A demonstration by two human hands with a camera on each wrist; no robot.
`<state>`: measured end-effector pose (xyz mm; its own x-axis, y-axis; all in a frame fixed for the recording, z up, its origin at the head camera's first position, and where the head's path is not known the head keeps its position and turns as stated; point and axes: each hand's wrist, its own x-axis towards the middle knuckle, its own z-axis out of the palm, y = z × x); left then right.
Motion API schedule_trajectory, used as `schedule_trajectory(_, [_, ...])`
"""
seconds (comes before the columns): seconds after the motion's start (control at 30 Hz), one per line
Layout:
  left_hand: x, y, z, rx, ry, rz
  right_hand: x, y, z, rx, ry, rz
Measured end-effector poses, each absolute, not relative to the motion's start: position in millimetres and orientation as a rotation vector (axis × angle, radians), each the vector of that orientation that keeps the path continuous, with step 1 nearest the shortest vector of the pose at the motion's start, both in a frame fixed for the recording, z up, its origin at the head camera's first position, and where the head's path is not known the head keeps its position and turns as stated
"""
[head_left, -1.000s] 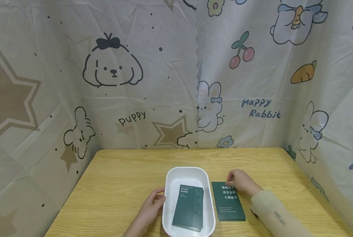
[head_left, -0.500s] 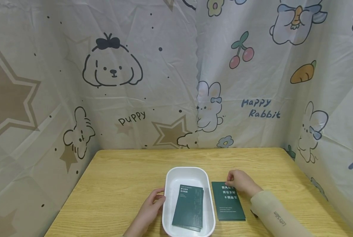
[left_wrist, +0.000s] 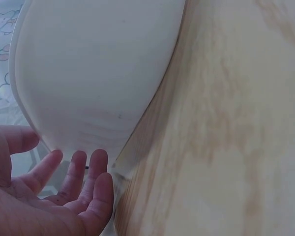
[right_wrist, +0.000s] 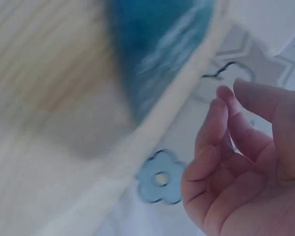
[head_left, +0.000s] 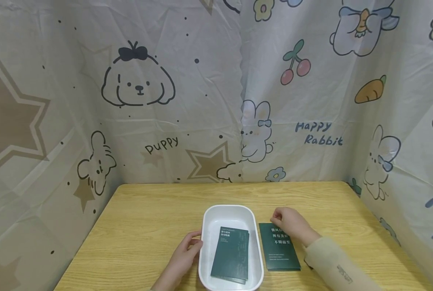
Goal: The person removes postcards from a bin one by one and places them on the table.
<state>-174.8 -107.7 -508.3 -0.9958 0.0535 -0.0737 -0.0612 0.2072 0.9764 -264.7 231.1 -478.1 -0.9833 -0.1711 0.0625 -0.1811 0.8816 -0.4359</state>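
A white tray (head_left: 206, 258) stands on the table, with dark green booklets (head_left: 231, 252) lying slightly askew inside it. At the tray's left side is my left hand (head_left: 185, 252). In the left wrist view its relaxed fingertips touch the outer wall (left_wrist: 96, 88), and the thumb lies at the rim. Right of the tray lies another dark green booklet (head_left: 279, 250) with white lettering, a second edge showing under it. My right hand (head_left: 292, 222) is over its top edge and covers part of the lettering. In the right wrist view, its curled fingertips come close to the thumb and hold nothing.
The wooden table (head_left: 158, 218) extends to both sides and behind the tray. A printed curtain (head_left: 187, 101) hangs along its back and sides. A light sleeve (head_left: 332, 262) covers the right forearm beside the booklet.
My right hand has shifted a little left and up along the booklet's top edge. The left hand, tray and booklets stay where they were.
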Motion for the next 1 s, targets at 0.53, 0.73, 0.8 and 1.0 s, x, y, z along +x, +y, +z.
schedule_trajectory(0.53, [-174, -107, -506, -0.011, 2.366, 1.920, -231, 165, -445, 0.559, -2.838, 0.800])
schedule_trajectory(0.73, [-175, -108, -507, -0.010, 2.359, 1.934, -225, 147, -447, 0.661, -2.885, 0.770])
schedule_trajectory(0.8, [-175, -107, -507, -0.012, 2.362, 1.928, -226, 141, -450, 0.693, -2.888, 0.744])
schedule_trajectory(1.0, [-174, -107, -508, -0.019, 2.371, 1.912, -230, 130, -462, 0.776, -2.927, 0.618])
